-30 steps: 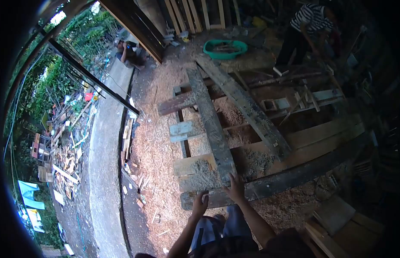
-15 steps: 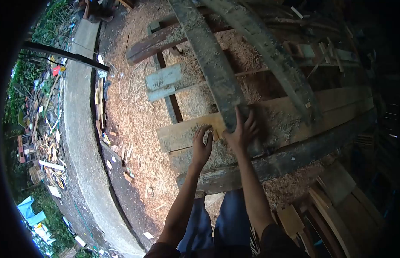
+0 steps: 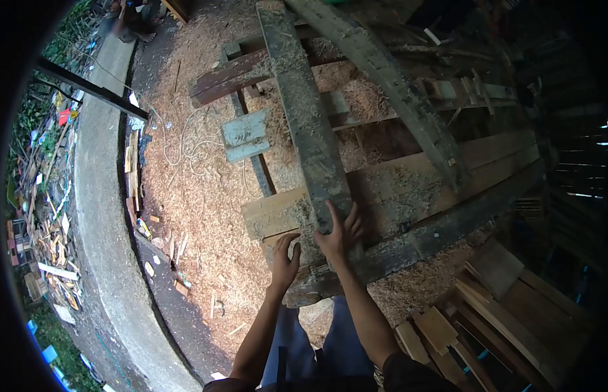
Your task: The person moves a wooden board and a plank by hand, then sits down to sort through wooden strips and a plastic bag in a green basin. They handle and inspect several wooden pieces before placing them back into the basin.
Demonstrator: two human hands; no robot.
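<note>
here a long, rough grey plank (image 3: 304,117), dusted with sawdust, lies lengthwise over a frame of pale and dark boards (image 3: 408,189). the right hand (image 3: 341,234) lies flat on the plank's near end, fingers spread wide; the left hand (image 3: 286,261) rests just beside that end, fingers loosely curled, holding nothing.

Sawdust-covered ground (image 3: 199,189), curved concrete kerb (image 3: 98,215), stacked offcuts (image 3: 506,313), dim shed, daylight left.

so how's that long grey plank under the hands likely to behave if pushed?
Probably stiff: the grey plank spans several crosspieces without visible sag. Likely heavy, being long and thick. The sawdust on it may make it slide under the right hand; the left hand rests beside its end.
</note>
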